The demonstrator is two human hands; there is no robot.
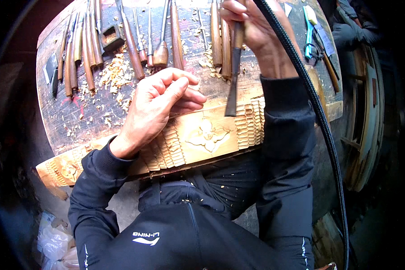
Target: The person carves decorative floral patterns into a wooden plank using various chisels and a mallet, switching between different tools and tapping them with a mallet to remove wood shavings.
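The left hand (159, 95) curls loosely while the right hand (258, 30), raised higher, grips.

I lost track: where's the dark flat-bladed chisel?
Head view, right of centre: the chisel is in the right hand, its blade toward the carved pale wooden board.

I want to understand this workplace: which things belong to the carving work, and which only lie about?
In use:
- chisel, in the right hand
- carved board, by the left hand

Seemingly lying about:
- blue brush
- plastic bag
- wood shavings
- other handled tools, perhaps spares
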